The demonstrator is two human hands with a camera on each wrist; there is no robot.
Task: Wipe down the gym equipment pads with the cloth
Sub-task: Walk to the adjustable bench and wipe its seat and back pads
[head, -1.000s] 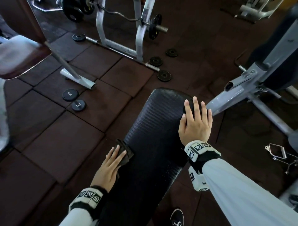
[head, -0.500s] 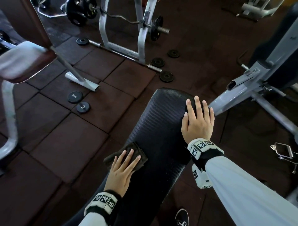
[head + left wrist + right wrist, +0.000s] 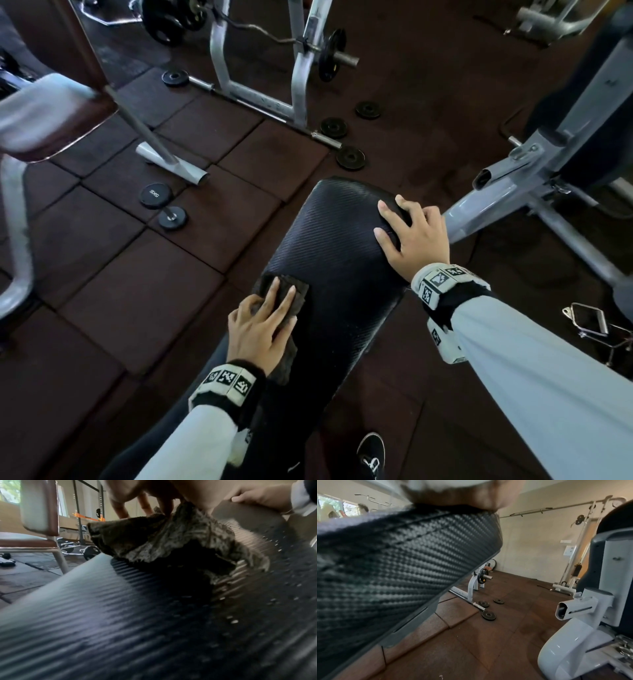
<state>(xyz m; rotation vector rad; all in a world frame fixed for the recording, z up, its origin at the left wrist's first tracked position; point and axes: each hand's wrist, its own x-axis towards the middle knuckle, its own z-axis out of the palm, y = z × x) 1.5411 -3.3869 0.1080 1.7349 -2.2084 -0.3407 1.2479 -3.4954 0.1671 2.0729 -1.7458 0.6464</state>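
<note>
A person leans over a long black padded bench pad [image 3: 339, 274] with a ribbed, woven-look cover, seen from above with the far end pointing away. The left hand [image 3: 260, 329] lies flat on a dark, crumpled cloth [image 3: 287, 291] at the pad's left edge, about halfway along; the fingers are spread and nearly straight, pressing the cloth down rather than pinching it. From the left wrist view the cloth [image 3: 171, 538] is bunched and lifted at its front, with a fold hanging over the pad's left side, and small wet specks dot the pad [image 3: 154, 615] to the right of it. The right hand [image 3: 414, 236] rests on the far right corner of the pad, fingers spread and curling over the edge, steadying it; the right wrist view shows only the pad's side wall [image 3: 393, 561] and the floor beyond. Loose weight plates [image 3: 350, 157] lie on the brown rubber floor [image 3: 137, 291] past the far end, and a grey machine frame [image 3: 513, 192] stands just right of the pad. The likely trouble: since the cloth is only pressed, not gripped, and sits partly off the left edge, a sideways stroke could let it slip off onto the floor. Its bunched shape may also skip strips of the ribbed cover, leaving the middle and right of the pad unwiped.
</note>
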